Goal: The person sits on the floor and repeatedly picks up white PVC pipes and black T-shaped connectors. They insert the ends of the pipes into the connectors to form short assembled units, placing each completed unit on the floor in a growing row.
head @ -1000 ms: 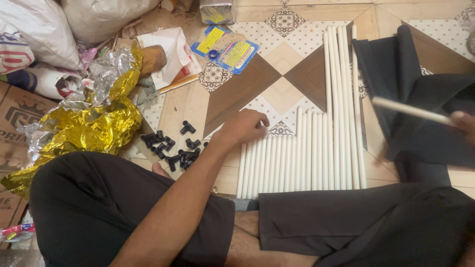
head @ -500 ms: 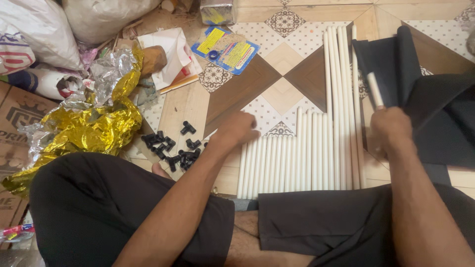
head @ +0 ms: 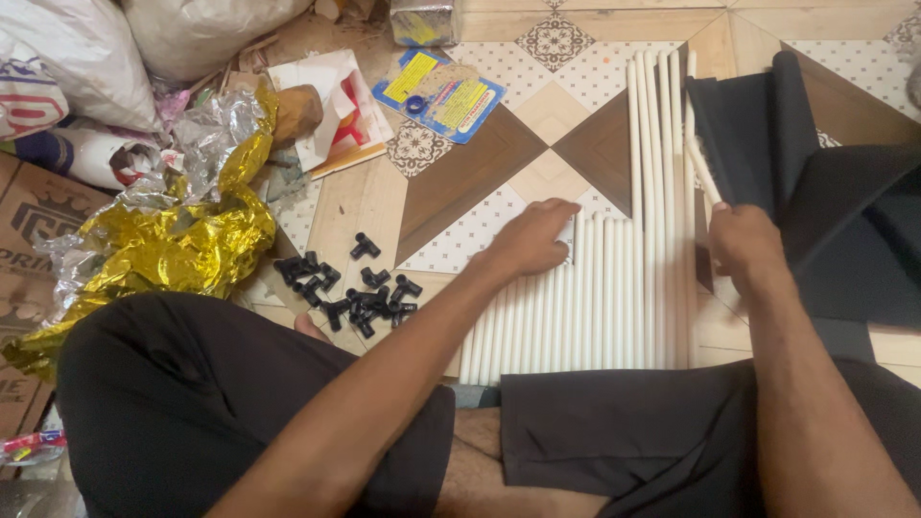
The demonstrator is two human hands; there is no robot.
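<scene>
A row of white plastic pipes [head: 614,288] lies side by side on the patterned tile floor in front of my crossed legs. My left hand [head: 532,240] rests palm down on the near ends of the shorter pipes, fingers spread a little. My right hand [head: 743,240] is closed around one white pipe [head: 702,168] and holds it at the right edge of the row, next to the folded black fabric [head: 815,182]. A pile of small black pipe connectors [head: 350,293] lies on the floor to the left of the pipes.
Crumpled gold and silver foil [head: 163,240] lies at the left by a cardboard box [head: 29,230]. White sacks [head: 67,67], papers [head: 336,105] and a blue and yellow packet [head: 441,91] lie at the back. My dark trousers [head: 240,412] fill the near edge.
My right hand has brought the single white pipe from the far right in to the right edge of the row. My left hand has slid slightly right over the short pipes.
</scene>
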